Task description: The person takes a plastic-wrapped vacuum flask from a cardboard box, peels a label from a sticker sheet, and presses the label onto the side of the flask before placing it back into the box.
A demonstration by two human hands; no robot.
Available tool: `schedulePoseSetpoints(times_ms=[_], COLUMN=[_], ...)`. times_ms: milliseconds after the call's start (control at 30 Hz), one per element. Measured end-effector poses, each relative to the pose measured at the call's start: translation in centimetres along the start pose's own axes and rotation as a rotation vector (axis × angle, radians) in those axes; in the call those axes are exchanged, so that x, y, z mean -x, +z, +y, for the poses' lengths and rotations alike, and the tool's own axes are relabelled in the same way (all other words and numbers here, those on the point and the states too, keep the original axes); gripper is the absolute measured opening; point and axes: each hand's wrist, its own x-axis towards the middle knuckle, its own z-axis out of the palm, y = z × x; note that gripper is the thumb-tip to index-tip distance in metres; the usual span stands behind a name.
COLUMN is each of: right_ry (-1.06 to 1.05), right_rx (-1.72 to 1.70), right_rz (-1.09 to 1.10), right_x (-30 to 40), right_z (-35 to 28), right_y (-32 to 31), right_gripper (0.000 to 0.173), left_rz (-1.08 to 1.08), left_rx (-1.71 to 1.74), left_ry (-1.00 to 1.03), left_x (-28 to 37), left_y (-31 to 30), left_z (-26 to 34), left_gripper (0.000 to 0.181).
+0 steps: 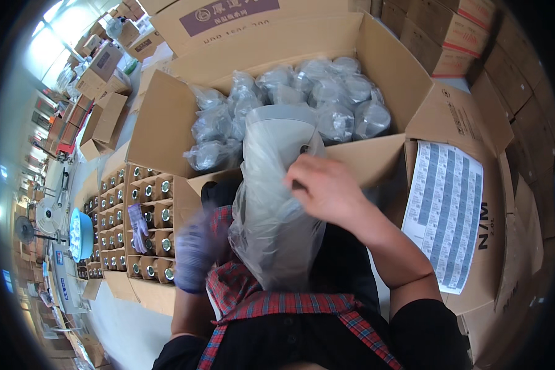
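Observation:
A light grey thermos flask (282,127), partly covered by a clear plastic bag (268,203), leans between my legs with its round grey end toward the carton. My bare right hand (326,187) is at the flask's right side, fingers curled against it near a small dark round mark. Whether the fingertips pinch anything is hidden. To the left of the flask is my left hand (195,252) in a grey-purple knit glove, blurred, beside the red plaid apron (236,282). Its fingers are not clear. Ahead, an opened cardboard carton (374,150) holds several bagged flasks (335,120).
At left, divided cartons (130,215) hold bottles with shiny tops, and a loose knit glove (138,229) lies on them. Beyond is a light blue basin (81,235). A printed label sheet (444,217) rests on cardboard at right. Stacked cartons (444,34) rise behind.

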Motion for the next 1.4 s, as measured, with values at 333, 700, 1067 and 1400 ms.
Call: schedulePoseSetpoints(times_ms=[333, 700, 1067, 1400], right_ry=[0.167, 0.184, 0.713, 0.203], right_rx=[-0.086, -0.150, -0.362, 0.045], right_rz=[-0.325, -0.183, -0.593, 0.083], right_x=[-0.8, 1.0, 7.1, -2.0], right_z=[-0.6, 0.4, 7.3, 6.4], right_y=[-3.7, -3.9, -2.0, -3.3], right_gripper=[0.015, 0.026, 0.025, 0.028], left_rz=[-0.454, 0.058, 0.173, 0.221], left_rx=[1.774, 0.615, 0.979, 0.023], left_ry=[0.102, 0.852, 0.416, 0.560], left_x=[-9.4, -7.7, -5.3, -10.7], left_y=[11.0, 0.0, 6.5, 0.8], left_z=[5.1, 9.2, 2.9, 9.5], left_gripper=[0.082, 0.079, 0.069, 0.052])
